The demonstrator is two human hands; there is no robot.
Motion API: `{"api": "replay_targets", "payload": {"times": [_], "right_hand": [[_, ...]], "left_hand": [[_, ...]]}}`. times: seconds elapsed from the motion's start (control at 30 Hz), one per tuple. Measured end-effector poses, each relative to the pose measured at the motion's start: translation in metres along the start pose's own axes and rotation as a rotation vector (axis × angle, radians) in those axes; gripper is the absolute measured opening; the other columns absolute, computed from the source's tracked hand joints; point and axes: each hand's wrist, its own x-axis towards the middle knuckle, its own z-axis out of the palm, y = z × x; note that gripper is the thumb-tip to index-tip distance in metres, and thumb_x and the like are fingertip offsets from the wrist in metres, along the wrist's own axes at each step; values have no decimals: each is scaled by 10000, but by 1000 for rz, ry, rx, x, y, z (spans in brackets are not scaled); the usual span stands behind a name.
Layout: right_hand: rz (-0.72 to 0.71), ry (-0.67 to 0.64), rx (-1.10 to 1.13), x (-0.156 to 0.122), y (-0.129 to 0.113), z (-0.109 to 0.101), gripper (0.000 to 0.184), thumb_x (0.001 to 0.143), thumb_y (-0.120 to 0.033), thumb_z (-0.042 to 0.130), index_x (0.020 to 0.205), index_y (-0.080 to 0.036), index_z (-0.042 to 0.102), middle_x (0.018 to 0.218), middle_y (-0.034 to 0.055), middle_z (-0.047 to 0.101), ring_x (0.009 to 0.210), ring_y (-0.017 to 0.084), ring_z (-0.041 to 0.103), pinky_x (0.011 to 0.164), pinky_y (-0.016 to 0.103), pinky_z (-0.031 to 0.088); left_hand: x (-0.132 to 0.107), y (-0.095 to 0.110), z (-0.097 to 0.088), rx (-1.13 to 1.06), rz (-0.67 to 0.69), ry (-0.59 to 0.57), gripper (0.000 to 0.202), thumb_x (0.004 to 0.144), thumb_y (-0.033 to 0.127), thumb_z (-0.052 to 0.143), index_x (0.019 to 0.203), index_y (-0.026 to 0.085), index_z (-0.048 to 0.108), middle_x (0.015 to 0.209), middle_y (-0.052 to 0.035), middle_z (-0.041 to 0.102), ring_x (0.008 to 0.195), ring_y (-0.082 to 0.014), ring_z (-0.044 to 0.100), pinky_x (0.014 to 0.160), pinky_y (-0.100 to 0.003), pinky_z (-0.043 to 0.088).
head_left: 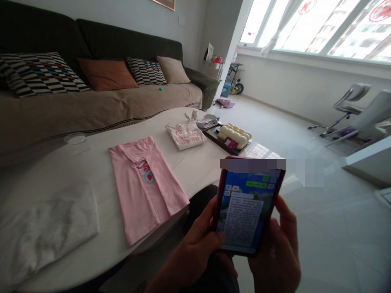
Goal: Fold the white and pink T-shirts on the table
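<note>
Both my hands hold a phone (246, 207) in a dark red case, its lit screen showing text. My left hand (195, 248) is wrapped round the phone's left edge and bottom. My right hand (279, 252) grips the right edge, thumb beside the screen. To the left, a pink shirt (146, 183) lies partly folded lengthwise on the white table (100, 252), its lower end hanging over the table's edge. A folded white shirt (185, 135) with a pink print lies further back.
A white cloth (45, 228) lies at the table's near left. A dark tray (214, 137) with a cream cushion-like object (235, 133) stands at the far end. A green sofa (100, 44) with several cushions is behind. Chairs (351, 101) stand by the window on the right.
</note>
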Motion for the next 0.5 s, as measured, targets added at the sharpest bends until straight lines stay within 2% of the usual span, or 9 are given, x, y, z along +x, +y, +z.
{"api": "replay_targets", "payload": {"times": [0.17, 0.5], "right_hand": [[-8, -21, 7, 0, 0, 3, 240, 825, -290, 597, 1053, -302, 669, 846, 14, 751, 635, 221, 695, 517, 335, 530], [-5, -50, 21, 0, 0, 4, 237, 834, -279, 586, 1049, -312, 680, 859, 11, 756, 660, 231, 711, 486, 328, 567]], "left_hand": [[0, 4, 4, -12, -16, 33, 619, 841, 186, 554, 1379, 429, 367, 1295, -45, 522, 927, -204, 626, 551, -250, 598], [2, 6, 5, 10, -22, 43, 578, 864, 214, 546, 1376, 423, 376, 1283, -51, 526, 950, -217, 626, 546, -244, 600]]}}
